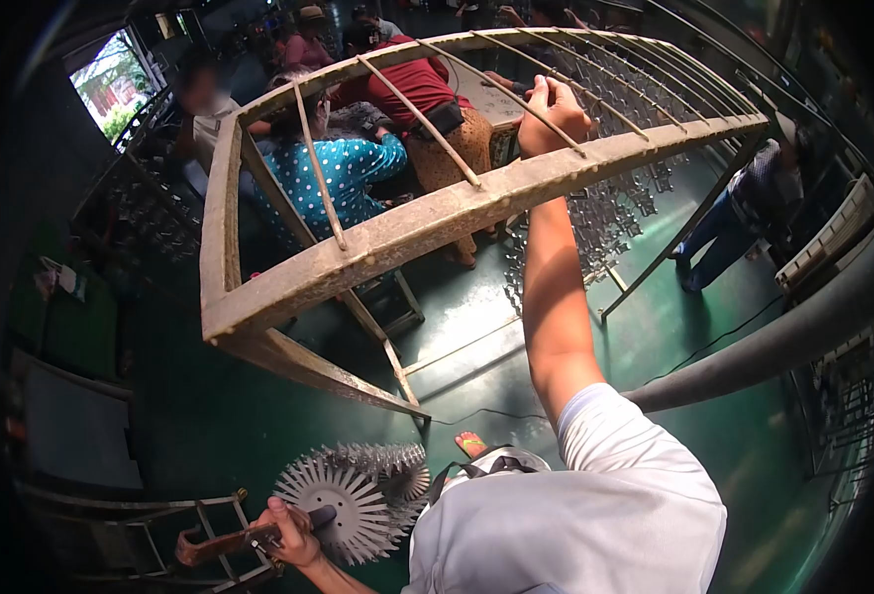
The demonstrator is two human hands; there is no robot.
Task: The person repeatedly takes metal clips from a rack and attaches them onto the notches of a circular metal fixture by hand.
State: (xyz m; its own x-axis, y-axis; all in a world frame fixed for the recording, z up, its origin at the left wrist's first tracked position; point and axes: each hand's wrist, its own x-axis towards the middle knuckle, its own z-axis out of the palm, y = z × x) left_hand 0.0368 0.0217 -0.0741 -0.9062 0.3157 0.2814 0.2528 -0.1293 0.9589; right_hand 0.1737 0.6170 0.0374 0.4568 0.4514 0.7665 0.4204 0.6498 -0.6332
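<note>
Low at the left, my left hand [286,535] is wrapped round the handle of a tool with a rusty brown hooked end [199,546]. Beyond that grip, on the same shaft, sits a stack of silvery discs [343,505] with many narrow radiating blades. My right arm reaches far forward, passing beneath the front beam of a worn metal rack [387,238]. Between the rack's crossbars, my right hand [553,117] is closed at a thin metal rod [595,104]; its fingertips are partly hidden. Strings of small toothed metal pieces [595,223] hang beneath the rack near my forearm.
Several people work beyond the rack, one in a dotted blue top [333,183], another in red [407,89]. Someone stands at the right [744,198]. A thick grey pipe [754,346] crosses the right side. A ladder-like metal frame [159,540] lies lower left; a cable crosses the green floor.
</note>
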